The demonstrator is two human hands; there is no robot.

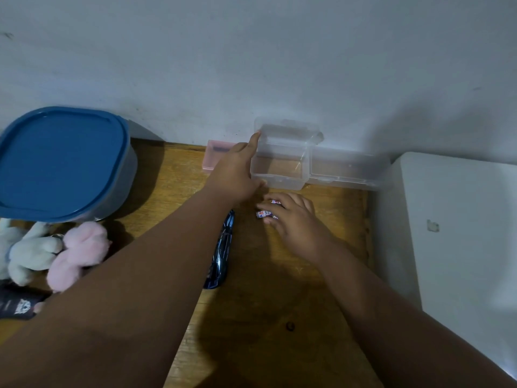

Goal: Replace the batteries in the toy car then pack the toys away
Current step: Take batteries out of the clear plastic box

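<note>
My left hand (237, 172) reaches to a small clear plastic box (279, 166) by the wall; its forefinger props the raised lid (291, 133) and its thumb lies at the box's front. The box looks empty. Just in front of it my right hand (293, 217) curls its fingers round small white, red and blue batteries (265, 214) on the wooden table. A dark blue toy car (222, 250) lies partly hidden under my left forearm.
A big grey tub with a blue lid (61, 161) stands at the left. White (30, 253) and pink (81, 253) plush toys lie in front of it. A pink case (214, 155) and another clear box (347, 169) line the wall. A white surface (458, 233) borders the table's right.
</note>
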